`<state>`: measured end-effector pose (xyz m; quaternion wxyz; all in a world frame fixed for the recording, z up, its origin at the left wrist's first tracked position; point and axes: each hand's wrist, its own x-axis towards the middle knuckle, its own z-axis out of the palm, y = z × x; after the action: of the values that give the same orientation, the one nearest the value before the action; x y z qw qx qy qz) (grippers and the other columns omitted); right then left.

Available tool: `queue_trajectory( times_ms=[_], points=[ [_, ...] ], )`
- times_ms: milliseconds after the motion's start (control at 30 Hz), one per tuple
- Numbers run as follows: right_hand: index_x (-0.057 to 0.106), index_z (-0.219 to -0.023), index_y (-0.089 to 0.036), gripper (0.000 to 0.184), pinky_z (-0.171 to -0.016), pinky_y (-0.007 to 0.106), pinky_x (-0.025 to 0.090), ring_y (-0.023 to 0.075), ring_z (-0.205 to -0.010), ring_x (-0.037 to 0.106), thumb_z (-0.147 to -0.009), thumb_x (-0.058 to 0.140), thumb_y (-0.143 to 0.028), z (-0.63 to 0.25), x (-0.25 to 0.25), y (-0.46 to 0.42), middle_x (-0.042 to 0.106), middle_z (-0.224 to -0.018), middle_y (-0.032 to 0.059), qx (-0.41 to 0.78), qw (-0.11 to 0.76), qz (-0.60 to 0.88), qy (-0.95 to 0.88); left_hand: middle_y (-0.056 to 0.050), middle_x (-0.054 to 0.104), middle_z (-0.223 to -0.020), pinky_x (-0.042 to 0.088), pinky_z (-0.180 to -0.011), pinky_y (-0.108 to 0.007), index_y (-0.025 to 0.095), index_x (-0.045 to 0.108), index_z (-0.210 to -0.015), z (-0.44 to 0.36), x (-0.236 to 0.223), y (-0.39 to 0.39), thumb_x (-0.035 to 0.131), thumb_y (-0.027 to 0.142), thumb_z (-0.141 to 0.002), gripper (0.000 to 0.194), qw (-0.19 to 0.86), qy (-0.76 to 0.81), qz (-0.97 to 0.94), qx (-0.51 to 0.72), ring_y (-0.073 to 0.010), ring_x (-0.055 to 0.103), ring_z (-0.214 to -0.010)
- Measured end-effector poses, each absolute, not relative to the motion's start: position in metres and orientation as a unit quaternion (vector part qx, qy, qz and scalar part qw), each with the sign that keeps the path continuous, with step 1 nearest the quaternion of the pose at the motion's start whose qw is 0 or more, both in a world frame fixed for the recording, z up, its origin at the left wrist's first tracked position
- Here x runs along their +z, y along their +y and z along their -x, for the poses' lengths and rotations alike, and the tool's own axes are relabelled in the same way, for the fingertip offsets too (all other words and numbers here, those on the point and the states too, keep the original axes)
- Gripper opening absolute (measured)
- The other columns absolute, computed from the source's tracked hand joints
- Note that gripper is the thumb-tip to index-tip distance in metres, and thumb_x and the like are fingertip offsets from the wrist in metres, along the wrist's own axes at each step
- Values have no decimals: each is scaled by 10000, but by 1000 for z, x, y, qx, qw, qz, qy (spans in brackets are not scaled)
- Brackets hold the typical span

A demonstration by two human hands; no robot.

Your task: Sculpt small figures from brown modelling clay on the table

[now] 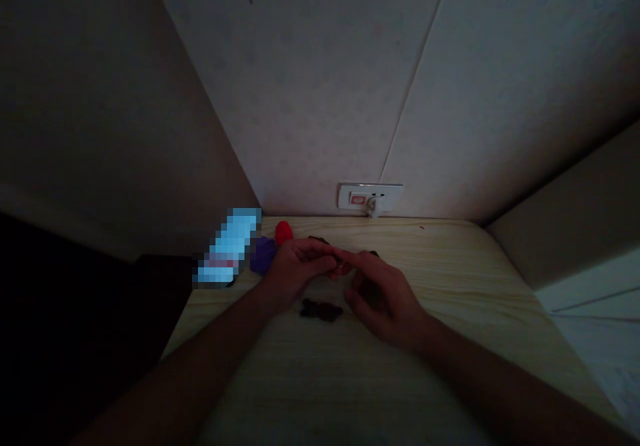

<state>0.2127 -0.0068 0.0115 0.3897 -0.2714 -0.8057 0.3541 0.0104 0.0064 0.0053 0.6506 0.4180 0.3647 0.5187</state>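
Observation:
My left hand [297, 273] is closed in a pinch, thumb against fingers, on a small reddish piece [342, 267] whose kind the dim light does not show. From the other side, my right hand [387, 296] reaches in; its index fingertip touches that piece, while the thumb and lower fingers stand apart from it. Below the hands, a small dark figure-shaped piece [321, 310] lies flat on the wooden tabletop [320, 373]. Beside my left hand sit a purple lump [262, 255] and a red lump [283, 232]. Dark bits show behind my hands, mostly hidden.
A lit, pixelated phone-like screen [229, 246] leans at the table's back left corner. On the wall behind, a socket plate [370, 197] holds a switch and a plug. A tiny red scrap [421, 227] lies near the back edge. A pale panel [575, 213] flanks the right side.

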Motion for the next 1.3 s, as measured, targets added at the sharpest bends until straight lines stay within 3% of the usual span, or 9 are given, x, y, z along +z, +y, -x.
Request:
queue_trajectory(
  times_ms=[667,1300],
  points=[
    [343,-1602,-276,690,-596,277,544,150,-685,598,-950,538,-161,-208,6,-9,655,-1064,83,218,363,290,-858,-41,757,-626,553,-508,-236,132,773,-701,-13,13,8,982,334,-564,321,649,383,-361,549,-135,669,-518],
    [350,-1595,-250,747,-580,235,525,95,-609,559,-898,586,-126,-209,7,-9,665,-1077,58,331,384,266,-820,-56,811,-744,591,-588,-232,162,825,-815,-9,13,6,972,240,-606,267,664,358,-357,551,-154,740,-633]
  ],
)
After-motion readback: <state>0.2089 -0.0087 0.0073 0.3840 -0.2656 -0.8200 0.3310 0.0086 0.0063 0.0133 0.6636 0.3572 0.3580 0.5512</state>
